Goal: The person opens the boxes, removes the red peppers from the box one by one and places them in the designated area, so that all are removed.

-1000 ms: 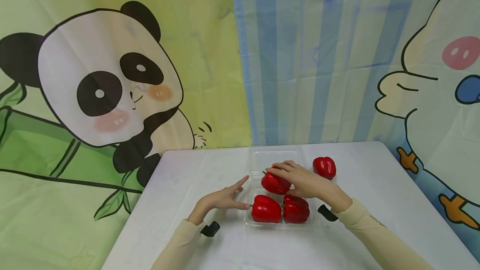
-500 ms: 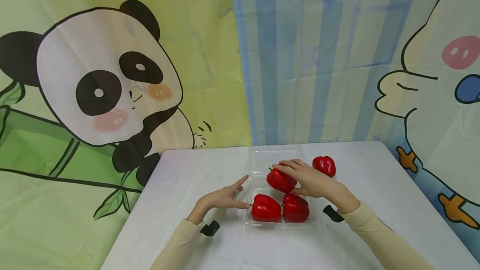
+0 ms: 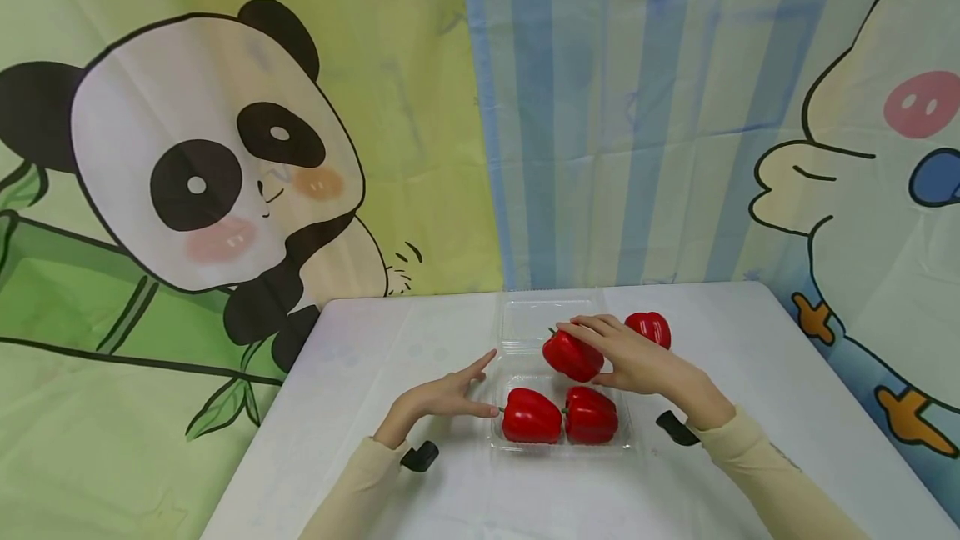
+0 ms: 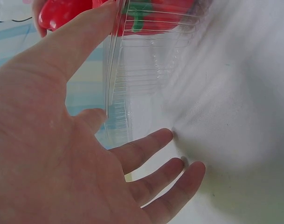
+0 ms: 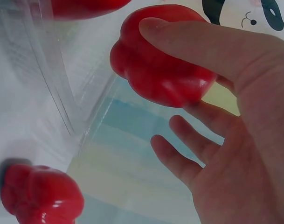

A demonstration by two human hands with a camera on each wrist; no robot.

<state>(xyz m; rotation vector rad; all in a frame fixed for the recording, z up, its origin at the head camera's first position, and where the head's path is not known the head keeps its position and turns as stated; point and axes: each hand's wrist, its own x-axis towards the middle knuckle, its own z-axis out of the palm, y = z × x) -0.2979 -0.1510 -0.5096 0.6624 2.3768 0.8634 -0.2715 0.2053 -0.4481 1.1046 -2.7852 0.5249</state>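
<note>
My right hand (image 3: 637, 357) grips a red bell pepper (image 3: 572, 355) between thumb and fingers, above the back half of a clear plastic clamshell box (image 3: 627, 442). In the right wrist view the thumb lies across this held pepper (image 5: 165, 70). Two more red bell peppers, a left one (image 3: 532, 416) and a right one (image 3: 591, 415), sit side by side at the front of the box. My left hand (image 3: 438, 400) is at the box's left side, fingers spread. Its thumb is right at the box wall (image 4: 114, 70) in the left wrist view.
Another red bell pepper (image 3: 649, 329) lies on the white table (image 3: 712, 373) to the right of the box, partly behind my right hand. The box's clear lid (image 3: 547, 322) is folded back toward the rear edge. Printed curtains (image 3: 585, 148) hang behind the table.
My right hand has moved to the right and slightly back, carrying the bell pepper with it. My left hand and the two peppers at the box's front have stayed in place.
</note>
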